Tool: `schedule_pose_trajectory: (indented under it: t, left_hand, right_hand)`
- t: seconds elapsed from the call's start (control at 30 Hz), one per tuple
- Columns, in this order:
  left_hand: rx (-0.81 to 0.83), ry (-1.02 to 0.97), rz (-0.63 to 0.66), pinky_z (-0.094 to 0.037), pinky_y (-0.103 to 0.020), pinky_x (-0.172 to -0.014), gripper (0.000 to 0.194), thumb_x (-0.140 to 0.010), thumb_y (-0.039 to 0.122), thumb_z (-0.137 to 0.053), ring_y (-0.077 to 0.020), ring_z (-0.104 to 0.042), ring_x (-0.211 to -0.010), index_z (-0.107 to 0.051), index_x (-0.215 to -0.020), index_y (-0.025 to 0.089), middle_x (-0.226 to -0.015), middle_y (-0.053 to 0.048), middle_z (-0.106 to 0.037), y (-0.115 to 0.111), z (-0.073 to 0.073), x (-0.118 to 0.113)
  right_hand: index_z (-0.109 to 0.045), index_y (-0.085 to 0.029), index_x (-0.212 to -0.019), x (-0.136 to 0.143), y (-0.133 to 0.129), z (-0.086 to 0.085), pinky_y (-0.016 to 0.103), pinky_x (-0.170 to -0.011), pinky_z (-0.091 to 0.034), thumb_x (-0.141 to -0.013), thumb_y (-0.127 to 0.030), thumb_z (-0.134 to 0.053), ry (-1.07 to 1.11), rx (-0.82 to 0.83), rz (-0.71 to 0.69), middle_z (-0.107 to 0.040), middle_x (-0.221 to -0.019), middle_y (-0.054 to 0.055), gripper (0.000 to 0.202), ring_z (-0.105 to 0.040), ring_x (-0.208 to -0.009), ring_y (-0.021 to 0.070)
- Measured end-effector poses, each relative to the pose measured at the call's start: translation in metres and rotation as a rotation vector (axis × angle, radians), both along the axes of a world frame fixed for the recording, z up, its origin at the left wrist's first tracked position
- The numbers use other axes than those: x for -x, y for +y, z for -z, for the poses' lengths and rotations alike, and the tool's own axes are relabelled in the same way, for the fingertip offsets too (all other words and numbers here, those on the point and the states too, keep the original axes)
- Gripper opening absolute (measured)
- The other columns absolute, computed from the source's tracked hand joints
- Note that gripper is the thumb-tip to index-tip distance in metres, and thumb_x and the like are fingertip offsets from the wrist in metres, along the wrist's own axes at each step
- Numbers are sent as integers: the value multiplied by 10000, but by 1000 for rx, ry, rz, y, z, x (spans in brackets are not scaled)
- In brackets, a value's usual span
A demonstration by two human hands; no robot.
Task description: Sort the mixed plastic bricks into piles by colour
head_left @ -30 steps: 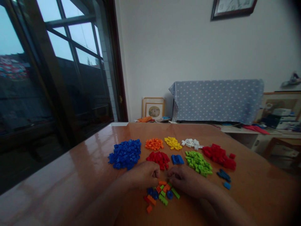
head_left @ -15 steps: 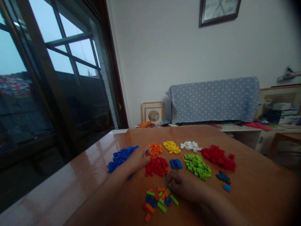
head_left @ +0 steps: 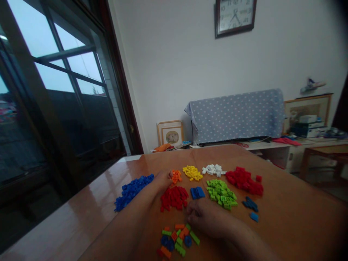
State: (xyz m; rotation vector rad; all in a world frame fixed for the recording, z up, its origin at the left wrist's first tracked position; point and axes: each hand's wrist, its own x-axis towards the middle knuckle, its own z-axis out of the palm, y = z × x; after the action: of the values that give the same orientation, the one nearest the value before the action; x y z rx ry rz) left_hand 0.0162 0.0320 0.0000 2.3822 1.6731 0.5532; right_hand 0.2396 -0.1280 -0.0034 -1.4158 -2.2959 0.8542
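My left hand (head_left: 162,179) reaches forward over the table, fingertips at the small orange brick pile (head_left: 176,176), between the blue pile (head_left: 130,190) and the red pile (head_left: 173,197). Whether it holds a brick I cannot make out. My right hand (head_left: 204,216) rests near me, fingers curled at the upper edge of a mixed heap of orange, green, blue and red bricks (head_left: 176,239). Sorted piles lie beyond: yellow (head_left: 191,172), white (head_left: 212,169), green (head_left: 221,189), a larger red one (head_left: 243,180) and a small blue stack (head_left: 197,192).
The wooden table (head_left: 285,221) also carries a few dark and light blue bricks (head_left: 251,208) at the right. A large window (head_left: 54,94) runs along the left. Behind the table stand a dotted cloth-covered object (head_left: 236,114), framed pictures (head_left: 170,133) and a low shelf.
My left hand left the mixed heap and reached forward to the orange pile. My right hand stayed at the heap. The camera tilted upward, bringing the wall clock into view.
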Motion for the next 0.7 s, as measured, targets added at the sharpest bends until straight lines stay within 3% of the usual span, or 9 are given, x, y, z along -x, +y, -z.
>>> schedule_pose_trajectory:
  t: [0.23,0.4,0.57,0.7]
  left_hand:
    - [-53,-44,-20,-396,-202,-676,287,-686,23,-494,-119,-564,-763,-620,-915,143,-834,-13,-660,0,-3,2]
    - [-63,-46,24,-418,-210,-735,260,-732,58,-486,-125,-576,-812,-628,-933,142,-875,-22,-669,-12,-12,15]
    - [0,14,87,-430,-222,-751,221,-739,87,-491,-142,-591,-812,-664,-855,161,-855,-17,-683,-24,-18,24]
    - [73,69,131,-446,-225,-806,272,-711,67,-498,-149,-612,-858,-707,-842,182,-916,-18,-711,-20,-18,19]
  right_hand:
    - [-708,-234,-911,-2,0,-1,205,-546,-315,-821,-248,-541,25,3,-15,-702,-789,2,190,-567,-661,126]
    - [-708,-216,-891,-1,-1,-2,205,-554,-313,-819,-234,-535,5,24,-19,-693,-769,10,188,-566,-661,128]
    - [-705,-228,-890,2,-4,-5,208,-547,-303,-809,-241,-549,-24,8,-12,-690,-788,10,176,-572,-676,135]
    - [-703,-228,-875,2,-3,-3,210,-557,-314,-805,-239,-557,-37,13,-5,-692,-782,10,163,-578,-676,136]
